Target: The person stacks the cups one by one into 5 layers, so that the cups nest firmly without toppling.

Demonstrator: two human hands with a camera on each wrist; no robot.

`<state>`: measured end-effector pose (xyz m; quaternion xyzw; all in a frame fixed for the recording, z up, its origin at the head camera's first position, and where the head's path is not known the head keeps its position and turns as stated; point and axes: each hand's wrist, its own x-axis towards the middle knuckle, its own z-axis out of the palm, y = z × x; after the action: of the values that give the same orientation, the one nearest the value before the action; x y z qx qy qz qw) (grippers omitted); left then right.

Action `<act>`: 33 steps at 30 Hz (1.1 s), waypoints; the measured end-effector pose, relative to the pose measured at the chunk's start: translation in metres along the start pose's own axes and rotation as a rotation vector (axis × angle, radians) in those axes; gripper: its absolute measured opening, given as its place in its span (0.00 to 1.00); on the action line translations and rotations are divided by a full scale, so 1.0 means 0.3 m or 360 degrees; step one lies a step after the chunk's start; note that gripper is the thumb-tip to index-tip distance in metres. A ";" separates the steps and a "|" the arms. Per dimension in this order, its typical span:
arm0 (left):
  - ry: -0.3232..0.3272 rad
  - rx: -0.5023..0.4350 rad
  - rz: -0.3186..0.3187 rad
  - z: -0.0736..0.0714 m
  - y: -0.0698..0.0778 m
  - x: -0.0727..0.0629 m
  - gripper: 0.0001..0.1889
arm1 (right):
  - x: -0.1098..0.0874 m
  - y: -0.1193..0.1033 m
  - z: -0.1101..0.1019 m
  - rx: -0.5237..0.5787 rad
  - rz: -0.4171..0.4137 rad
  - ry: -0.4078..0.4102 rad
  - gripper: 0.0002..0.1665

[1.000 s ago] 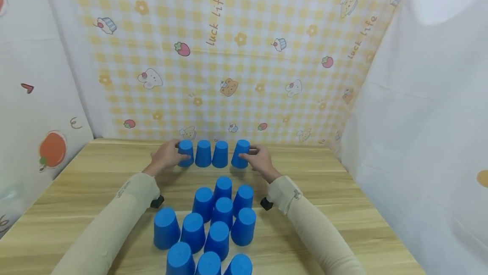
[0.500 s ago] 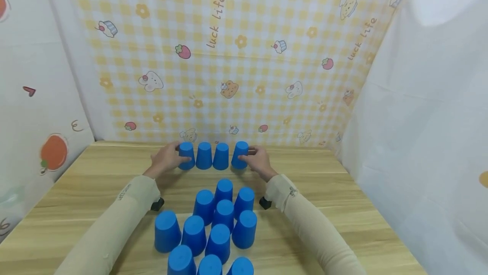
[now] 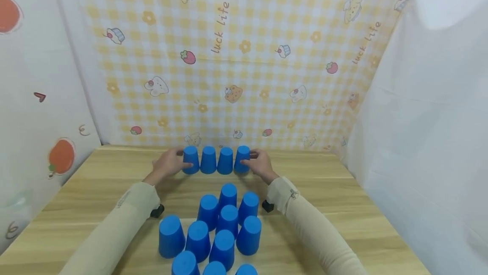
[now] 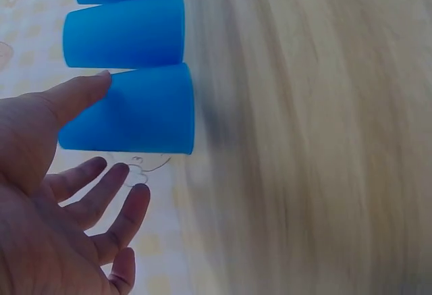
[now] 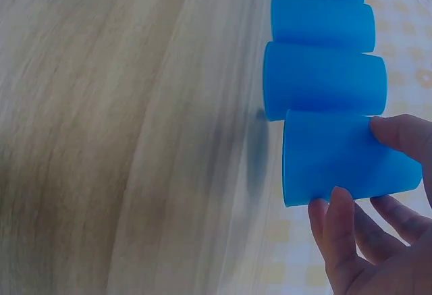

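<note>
Four-sided grouping aside, a row of upside-down blue cups [image 3: 208, 160] stands near the back of the table. At its right end my right hand [image 3: 261, 163] grips a blue cup [image 5: 337, 156] between thumb and fingers, the thumb on its near side. That cup sits close beside its neighbour [image 5: 327, 81] and a little out of line with it in the right wrist view. My left hand [image 3: 169, 163] is at the leftmost cup [image 4: 142, 113]; its thumb lies against the cup's side, while the other fingers are spread and apart from it.
Closer to me, several more upside-down blue cups [image 3: 198, 241] stand grouped on the wooden table [image 3: 324, 224], between my forearms. A checked cloth [image 3: 244, 76] hangs right behind the row, and white cloth [image 3: 419, 139] borders the right side.
My right hand has brought its cup leftward, narrowing the gap to the row. The left hand stays at the leftmost cup. The head view has tilted up slightly.
</note>
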<state>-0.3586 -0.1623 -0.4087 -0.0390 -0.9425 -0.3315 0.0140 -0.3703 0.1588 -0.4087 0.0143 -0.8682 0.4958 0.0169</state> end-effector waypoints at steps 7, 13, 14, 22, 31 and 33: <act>0.0017 0.0018 -0.0017 -0.043 -0.002 -0.045 0.39 | 0.000 0.004 0.003 -0.0007 0.0018 -0.0005 0.33; 0.0105 -0.0018 0.0046 -0.029 0.001 -0.077 0.38 | -0.005 0.007 -0.001 -0.0043 0.0007 -0.0023 0.31; 0.0118 -0.0026 0.0064 -0.021 0.003 -0.084 0.37 | -0.006 0.010 -0.001 -0.0042 0.0009 -0.0024 0.31; 0.0240 -0.0105 0.0272 -0.005 0.075 -0.144 0.27 | -0.009 0.011 0.000 -0.0041 -0.0040 -0.0040 0.30; -0.0183 -0.0258 0.0677 -0.002 0.157 -0.224 0.22 | 0.009 0.019 0.010 -0.0050 -0.0029 -0.0030 0.30; -0.0343 -0.0264 0.0744 0.002 0.173 -0.240 0.24 | 0.012 0.023 0.011 -0.0051 -0.0030 -0.0031 0.29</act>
<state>-0.2826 -0.1262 -0.3807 -0.2916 -0.8736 -0.3894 -0.0136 -0.3742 0.1594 -0.4162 0.0271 -0.8759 0.4815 0.0133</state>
